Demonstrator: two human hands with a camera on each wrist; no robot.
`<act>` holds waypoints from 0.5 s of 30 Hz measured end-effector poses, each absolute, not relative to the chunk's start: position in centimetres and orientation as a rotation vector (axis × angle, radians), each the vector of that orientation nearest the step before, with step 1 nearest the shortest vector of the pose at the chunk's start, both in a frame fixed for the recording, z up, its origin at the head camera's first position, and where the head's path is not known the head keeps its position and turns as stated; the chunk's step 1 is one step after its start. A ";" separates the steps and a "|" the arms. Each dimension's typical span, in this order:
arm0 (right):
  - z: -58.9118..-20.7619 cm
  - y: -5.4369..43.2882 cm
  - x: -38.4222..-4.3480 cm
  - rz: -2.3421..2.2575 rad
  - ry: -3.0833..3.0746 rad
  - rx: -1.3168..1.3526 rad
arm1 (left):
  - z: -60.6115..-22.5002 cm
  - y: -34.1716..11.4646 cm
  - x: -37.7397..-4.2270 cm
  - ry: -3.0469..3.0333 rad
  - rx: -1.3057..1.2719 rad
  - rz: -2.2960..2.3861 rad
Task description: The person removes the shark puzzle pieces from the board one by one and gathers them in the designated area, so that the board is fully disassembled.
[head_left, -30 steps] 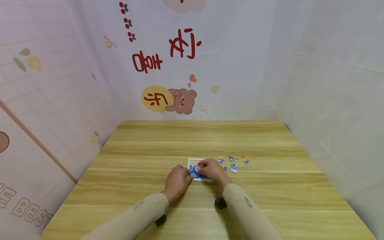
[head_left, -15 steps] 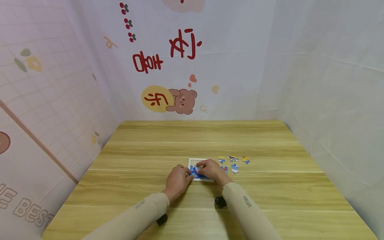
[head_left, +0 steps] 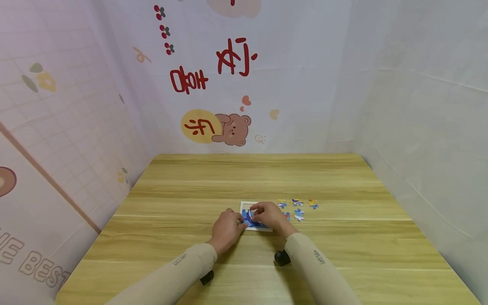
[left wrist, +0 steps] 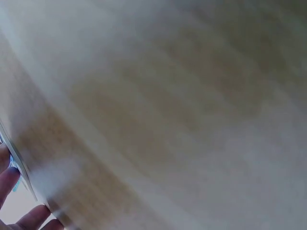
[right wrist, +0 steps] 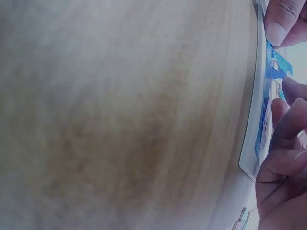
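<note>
A small white-framed puzzle tray [head_left: 242,206] lies on the table, blue puzzle pieces [head_left: 248,216] filling its lower part. My left hand [head_left: 226,231] rests at the tray's left side, thumb and fingertips touching its edge and the blue pieces. Over the middle of the tray, my right hand [head_left: 271,216] pinches a puzzle piece, mostly hidden by the fingers. In the right wrist view a blue piece [right wrist: 282,62] stands tilted at the right fingertips, close to the left thumb [right wrist: 277,32]. The left wrist view catches only some left fingers [left wrist: 32,216] beside the tray edge.
Several loose puzzle pieces lie right of the tray, among them a yellow-and-blue one [head_left: 313,203] and a blue-and-white one [head_left: 299,214]. The wooden table [head_left: 183,182] is bordered by a back wall curtain [head_left: 305,106] and side curtains.
Both hands stay at the tray in nearly the same place. The right fingers shift slightly with the pinched piece over the blue pieces.
</note>
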State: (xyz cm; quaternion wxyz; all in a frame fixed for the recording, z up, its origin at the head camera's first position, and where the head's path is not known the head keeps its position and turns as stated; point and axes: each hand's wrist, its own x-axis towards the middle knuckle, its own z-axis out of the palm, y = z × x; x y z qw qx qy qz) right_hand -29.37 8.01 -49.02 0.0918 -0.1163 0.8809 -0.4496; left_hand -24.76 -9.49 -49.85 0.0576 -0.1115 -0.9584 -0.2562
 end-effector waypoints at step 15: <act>-49.6 7.1 -29.4 -1.462 2.598 -0.331 | -49.6 -9.3 -24.7 -2.897 -0.346 -0.735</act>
